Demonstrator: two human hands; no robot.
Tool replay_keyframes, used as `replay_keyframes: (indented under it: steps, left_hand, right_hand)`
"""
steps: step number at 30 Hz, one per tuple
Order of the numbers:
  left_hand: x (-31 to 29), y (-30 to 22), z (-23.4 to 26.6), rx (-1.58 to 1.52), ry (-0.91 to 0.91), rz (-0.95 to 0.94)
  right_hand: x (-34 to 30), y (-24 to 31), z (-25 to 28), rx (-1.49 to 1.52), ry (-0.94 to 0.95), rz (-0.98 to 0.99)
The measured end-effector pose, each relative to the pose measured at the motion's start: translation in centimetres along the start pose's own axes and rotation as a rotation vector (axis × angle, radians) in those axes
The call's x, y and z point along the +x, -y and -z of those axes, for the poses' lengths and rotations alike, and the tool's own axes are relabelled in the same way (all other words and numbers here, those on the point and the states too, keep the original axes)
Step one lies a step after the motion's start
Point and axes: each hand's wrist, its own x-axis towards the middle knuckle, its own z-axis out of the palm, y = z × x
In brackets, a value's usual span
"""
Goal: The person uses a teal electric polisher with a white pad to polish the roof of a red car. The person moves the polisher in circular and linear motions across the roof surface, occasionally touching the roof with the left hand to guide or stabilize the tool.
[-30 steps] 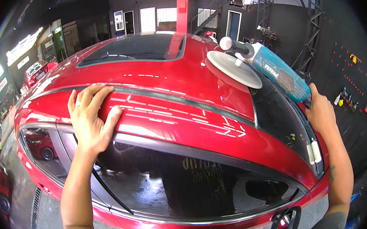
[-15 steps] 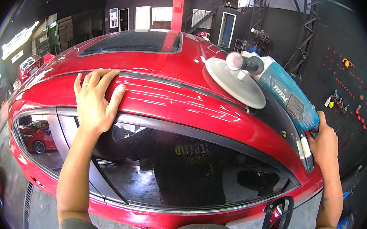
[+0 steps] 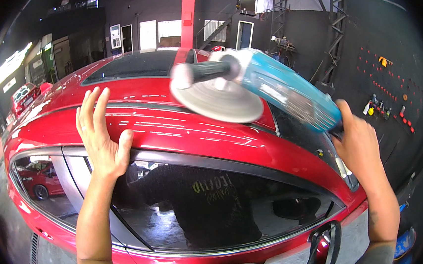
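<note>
My right hand (image 3: 358, 138) grips the rear handle of a teal electric polisher (image 3: 290, 91). Its round whitish pad (image 3: 219, 103) is over the front part of a red car's roof (image 3: 163, 121), smeared by motion; whether it touches the paint I cannot tell. From the polisher's head a black side handle (image 3: 209, 71) sticks out to the left, and no hand is on it. My left hand (image 3: 101, 145) is raised at the roof's near edge, left of the pad, fingers apart and holding nothing.
Below the roof edge are dark side windows (image 3: 216, 196) and a door mirror (image 3: 325, 247). The windshield (image 3: 295, 125) lies under the polisher's body. A dark sunroof (image 3: 132, 67) spans the roof farther back. Bottles (image 3: 376, 109) stand along the right wall. Another red car (image 3: 24, 96) is far left.
The polisher has swung left and its body has tilted flatter, bringing the pad from the windshield side over the roof. My left hand has lifted off the roof.
</note>
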Motion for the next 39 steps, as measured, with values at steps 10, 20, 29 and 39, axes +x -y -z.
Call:
replay_keyframes:
  steps: [10, 20, 29, 39]
  left_hand:
    - [-0.2, 0.8, -2.3, -0.148, -0.204, 0.024]
    - [-0.2, 0.6, -1.7, -0.034, -0.117, 0.088]
    - [0.1, 0.6, -1.8, -0.052, -0.095, 0.082]
    - [15.8, -8.8, 2.2, -0.3, 0.0, -0.03]
  right_hand:
    - [7.9, 6.8, 0.8, 0.028, -0.027, 0.166]
    - [2.3, -3.5, -2.6, -0.008, 0.09, -0.062]
    - [4.4, -7.9, -6.2, -0.086, 0.111, -0.12]
    - [8.7, -4.6, -5.6, 0.007, 0.02, 0.122]
